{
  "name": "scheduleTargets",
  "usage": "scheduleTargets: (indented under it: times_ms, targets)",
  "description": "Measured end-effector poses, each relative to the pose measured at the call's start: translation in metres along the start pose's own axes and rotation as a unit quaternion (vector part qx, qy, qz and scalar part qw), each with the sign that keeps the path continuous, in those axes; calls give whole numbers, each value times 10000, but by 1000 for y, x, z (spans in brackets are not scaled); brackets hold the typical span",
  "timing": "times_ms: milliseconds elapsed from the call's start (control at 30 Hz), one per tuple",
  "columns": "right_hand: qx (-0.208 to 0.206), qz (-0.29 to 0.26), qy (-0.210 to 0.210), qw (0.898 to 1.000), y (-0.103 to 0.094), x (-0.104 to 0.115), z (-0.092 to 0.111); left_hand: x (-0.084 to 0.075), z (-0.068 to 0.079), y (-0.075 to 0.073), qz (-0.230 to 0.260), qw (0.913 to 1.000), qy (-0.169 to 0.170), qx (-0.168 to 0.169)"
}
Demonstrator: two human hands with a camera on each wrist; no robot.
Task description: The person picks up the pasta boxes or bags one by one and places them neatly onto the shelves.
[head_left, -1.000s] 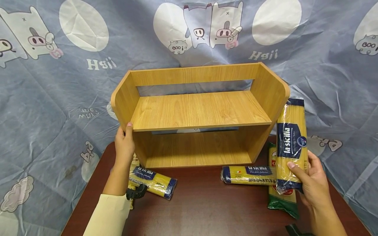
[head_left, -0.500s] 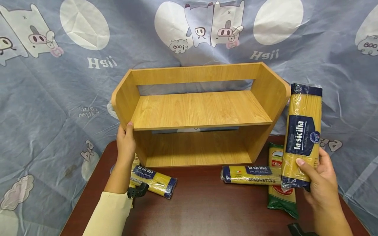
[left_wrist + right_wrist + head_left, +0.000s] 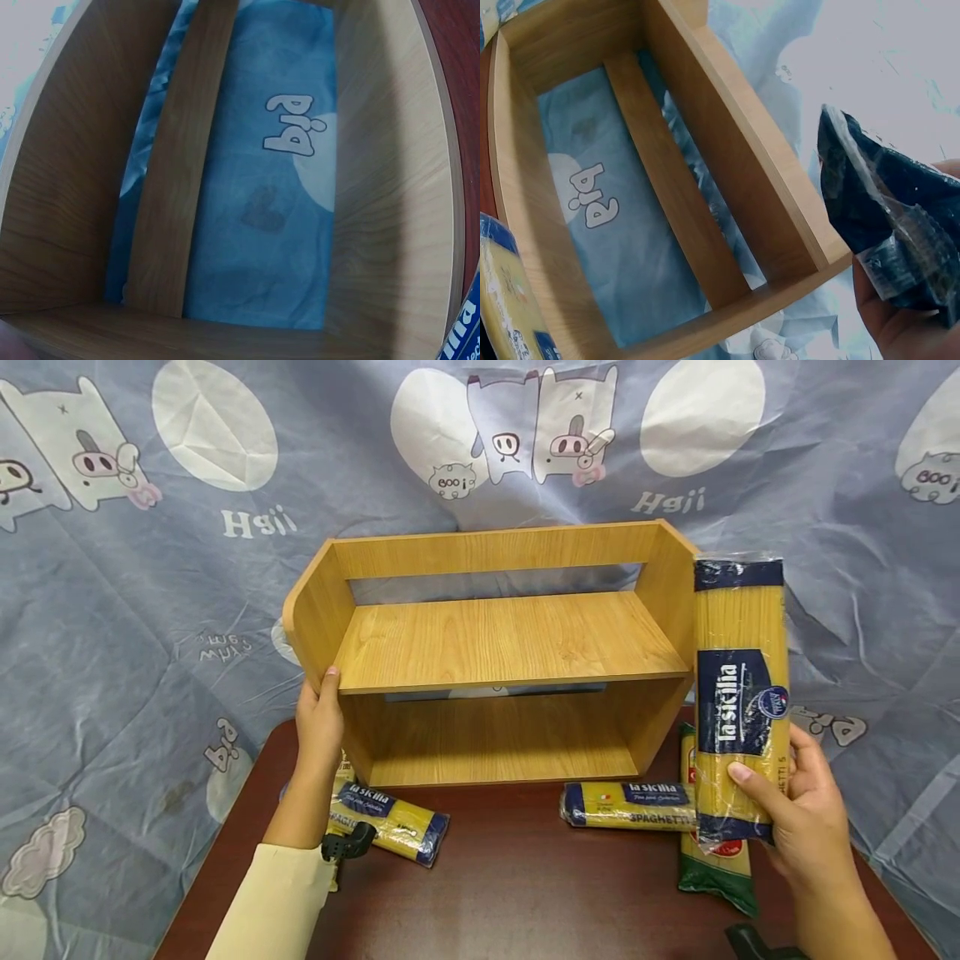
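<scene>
At frame right, a right hand (image 3: 810,810) is pinching an upright pack (image 3: 738,702) between thumb and fingers, its left edge overlapping the right side of the shelf (image 3: 510,639). At centre left, a left hand (image 3: 318,722) is gripping the shelf's left edge, fingers partly hidden. Across lower centre, table (image 3: 517,877) is stretching between a left pack (image 3: 393,820) and a right pack (image 3: 626,806).

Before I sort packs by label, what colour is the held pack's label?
The label is navy blue with white lettering, clearest in the head view.
</scene>
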State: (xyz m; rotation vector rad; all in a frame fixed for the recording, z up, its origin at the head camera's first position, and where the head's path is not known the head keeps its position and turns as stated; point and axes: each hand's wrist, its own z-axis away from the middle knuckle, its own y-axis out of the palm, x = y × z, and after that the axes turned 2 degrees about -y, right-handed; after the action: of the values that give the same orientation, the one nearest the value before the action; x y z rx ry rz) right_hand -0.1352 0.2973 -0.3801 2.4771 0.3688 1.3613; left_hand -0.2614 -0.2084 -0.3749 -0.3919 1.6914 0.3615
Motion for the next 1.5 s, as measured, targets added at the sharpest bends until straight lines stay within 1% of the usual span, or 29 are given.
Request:
scheduleTargets:
  times_ms: [167,367,467,600,733,867,1033,1267,1333,1500]
  targets:
    - [220,431,176,9987,7,-2,0,5,-2,0,124,9998,-72,118]
    - [439,843,578,9938,14,-4,-1,8,-4,-1,168,9997,-34,151]
    - [444,1003,782,9909,16,-5,-2,8,-5,-1,206,9996,-33,192]
    - [398,1145,1060,9869,19,-9,-4,8,-5,-1,222,9996,-38,159]
    - [468,1217,1282,9831,21,-13,-6,10,-4,-3,204,9997,-13,144]
    - [531,1147,1445,9814,23,-15,-9,13,-3,-5,144,9998,10,124]
    - [503,956,1636,9806,25,-16,-15,13,-2,-6,182,9997,112,133]
    - [530,762,1787,9795,25,-16,-24,9,0,-6,145,9997,11,174]
    - [560,601,1799,9802,26,-16,-26,7,0,-5,86,9999,-40,132]
    - [738,-92,1806,9807,23,-16,-31,4,0,-4,-35,9999,-88,68]
